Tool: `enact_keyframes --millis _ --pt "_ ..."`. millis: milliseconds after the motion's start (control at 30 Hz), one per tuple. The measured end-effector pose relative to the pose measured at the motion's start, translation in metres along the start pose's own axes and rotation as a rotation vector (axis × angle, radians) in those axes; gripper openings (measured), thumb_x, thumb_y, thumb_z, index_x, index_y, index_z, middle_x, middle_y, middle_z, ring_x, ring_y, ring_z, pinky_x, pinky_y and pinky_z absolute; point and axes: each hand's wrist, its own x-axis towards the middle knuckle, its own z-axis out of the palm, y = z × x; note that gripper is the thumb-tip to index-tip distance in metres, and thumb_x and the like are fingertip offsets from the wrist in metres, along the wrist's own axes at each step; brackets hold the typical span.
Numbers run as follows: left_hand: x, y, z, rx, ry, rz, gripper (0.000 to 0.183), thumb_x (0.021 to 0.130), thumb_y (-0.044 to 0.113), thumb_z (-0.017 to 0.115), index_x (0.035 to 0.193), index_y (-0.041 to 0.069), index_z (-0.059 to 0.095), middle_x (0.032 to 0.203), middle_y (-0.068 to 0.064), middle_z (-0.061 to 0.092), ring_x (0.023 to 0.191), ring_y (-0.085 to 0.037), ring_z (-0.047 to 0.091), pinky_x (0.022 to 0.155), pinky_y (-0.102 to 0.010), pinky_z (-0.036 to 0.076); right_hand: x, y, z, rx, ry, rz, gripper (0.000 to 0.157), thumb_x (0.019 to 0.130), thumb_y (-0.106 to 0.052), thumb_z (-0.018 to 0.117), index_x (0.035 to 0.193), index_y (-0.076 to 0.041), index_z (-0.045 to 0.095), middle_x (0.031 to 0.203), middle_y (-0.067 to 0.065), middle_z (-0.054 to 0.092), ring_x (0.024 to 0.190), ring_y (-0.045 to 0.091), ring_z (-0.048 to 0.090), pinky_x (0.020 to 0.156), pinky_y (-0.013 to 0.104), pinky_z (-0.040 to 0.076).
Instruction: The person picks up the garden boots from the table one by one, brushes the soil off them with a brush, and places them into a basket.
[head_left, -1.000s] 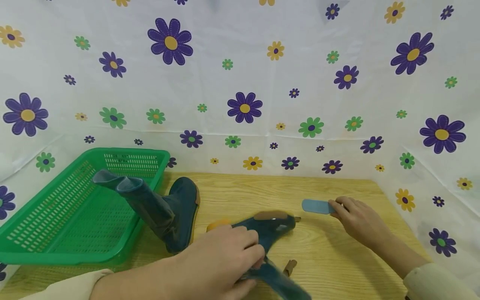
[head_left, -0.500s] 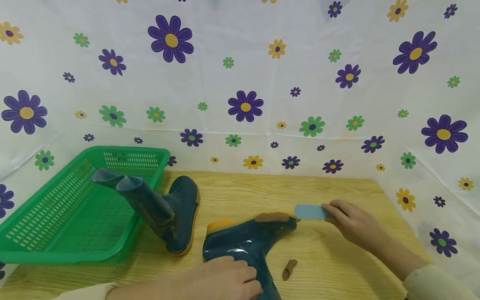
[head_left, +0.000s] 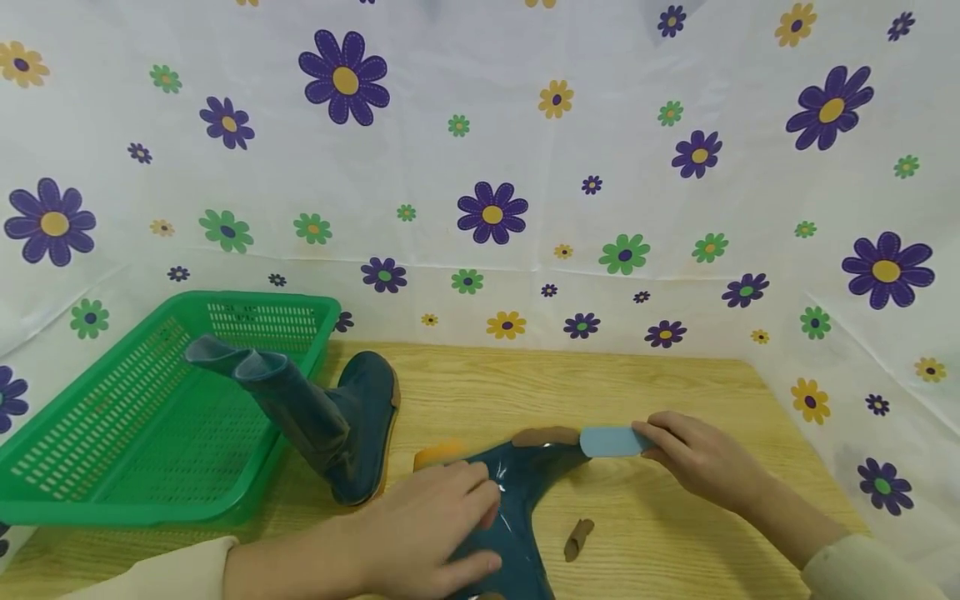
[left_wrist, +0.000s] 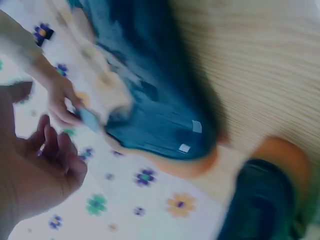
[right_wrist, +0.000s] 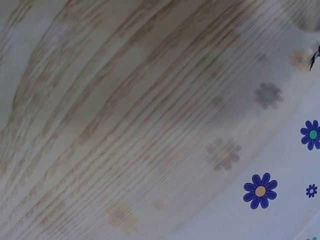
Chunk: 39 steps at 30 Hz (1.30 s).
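A dark teal rain boot (head_left: pixel 517 508) with an orange sole lies on its side at the front middle of the table. Brown clay-like stuff (head_left: pixel 546 436) sticks along its sole edge. Above the boot hovers my left hand (head_left: pixel 420 525), its fingers loosely bent; the left wrist view shows that hand (left_wrist: pixel 37 175) holding nothing. My right hand (head_left: pixel 697 458) pinches a light blue flat scraper (head_left: pixel 611 442) by one end. The scraper's rounded tip meets the boot near the clay; exact contact is hard to tell. The right wrist view shows neither hand nor boot.
Another teal boot (head_left: pixel 367 417) leans its shaft over the rim of a green plastic basket (head_left: pixel 247 492) on the left. A brown clay-like scrap (head_left: pixel 579 540) lies on the wooden table (head_left: pixel 675 533). Flower-printed white cloth (head_left: pixel 420 150) stands behind.
My left hand gripped the boot's shaft, then let go and rose over it. The boot settled on the table. My right hand brought the scraper leftward and nearer, up to the boot.
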Motion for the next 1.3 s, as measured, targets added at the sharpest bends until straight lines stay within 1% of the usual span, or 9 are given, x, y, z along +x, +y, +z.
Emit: enact_keyframes --millis 100,167,267,333,533,667,833,1133,1300 --pt "0.001 -0.016 0.007 0.084 0.116 -0.119 0.025 0.092 0.045 0.052 0.095 0.021 0.053 0.086 0.01 0.044 0.073 -0.005 0.038 0.065 -0.021 0.036 -0.003 0.001 0.001 -0.003 -0.009 0.009 0.042 0.1 -0.034 0.04 0.109 -0.002 0.067 0.094 0.005 0.062 0.076 0.013 0.063 0.066 0.024 0.052" --pt "0.004 -0.027 0.013 0.155 0.178 -0.175 0.023 0.09 0.04 0.056 0.099 0.018 0.055 0.09 0.008 0.046 0.077 -0.007 0.039 0.068 -0.025 0.037 -0.004 0.001 0.001 -0.004 -0.016 0.016 0.042 0.1 -0.033 0.04 0.11 -0.001 0.066 0.095 0.005 0.062 0.078 0.013 0.063 0.067 0.024 0.052" --pt "0.008 -0.038 0.025 0.239 0.242 -0.221 0.024 0.089 0.035 0.058 0.104 0.016 0.055 0.093 0.004 0.048 0.079 -0.011 0.039 0.069 -0.027 0.036 -0.006 0.001 0.001 -0.005 -0.025 0.026 0.042 0.1 -0.032 0.039 0.112 0.0 0.065 0.097 0.006 0.061 0.079 0.014 0.062 0.068 0.024 0.052" --pt "0.011 -0.043 0.031 0.254 0.259 -0.241 0.025 0.09 0.034 0.056 0.107 0.015 0.055 0.097 0.002 0.05 0.082 -0.012 0.041 0.07 -0.028 0.036 -0.007 0.002 0.002 -0.006 -0.028 0.03 0.042 0.1 -0.031 0.039 0.113 0.0 0.064 0.097 0.007 0.061 0.079 0.014 0.062 0.068 0.024 0.052" --pt "0.019 -0.049 0.051 0.214 0.216 -0.307 0.031 0.095 0.036 0.046 0.116 0.013 0.052 0.108 -0.002 0.049 0.092 -0.016 0.045 0.079 -0.034 0.04 -0.009 0.003 0.004 -0.012 -0.025 0.033 0.042 0.101 -0.031 0.038 0.117 -0.001 0.063 0.097 0.007 0.06 0.08 0.014 0.062 0.068 0.023 0.052" --pt "0.02 -0.055 0.069 0.2 0.206 -0.323 0.04 0.097 0.04 0.041 0.123 0.01 0.048 0.117 -0.005 0.049 0.099 -0.018 0.047 0.085 -0.038 0.043 -0.008 0.003 0.005 -0.009 -0.027 0.038 0.042 0.101 -0.032 0.038 0.118 -0.002 0.062 0.097 0.007 0.061 0.081 0.014 0.062 0.068 0.024 0.052" --pt "0.02 -0.064 0.087 0.184 0.211 -0.327 0.041 0.099 0.041 0.036 0.123 0.01 0.049 0.117 -0.004 0.05 0.099 -0.018 0.049 0.083 -0.037 0.044 -0.005 0.002 0.008 -0.007 -0.024 0.041 0.043 0.101 -0.032 0.038 0.117 -0.002 0.063 0.097 0.007 0.061 0.08 0.014 0.063 0.068 0.024 0.052" --pt "0.02 -0.068 0.093 0.17 0.191 -0.342 0.044 0.099 0.045 0.033 0.123 0.012 0.05 0.117 -0.003 0.051 0.101 -0.017 0.049 0.084 -0.038 0.044 -0.001 0.001 0.013 0.009 -0.029 0.045 0.043 0.101 -0.033 0.037 0.118 -0.003 0.063 0.098 0.006 0.061 0.081 0.013 0.062 0.068 0.024 0.052" --pt "0.017 -0.067 0.091 0.203 0.179 -0.34 0.044 0.099 0.044 0.031 0.125 0.013 0.049 0.118 -0.003 0.051 0.101 -0.017 0.048 0.084 -0.038 0.043 0.002 0.0 0.016 0.014 -0.049 0.049 0.041 0.1 -0.031 0.04 0.119 -0.002 0.062 0.099 0.008 0.06 0.082 0.015 0.062 0.07 0.026 0.053"
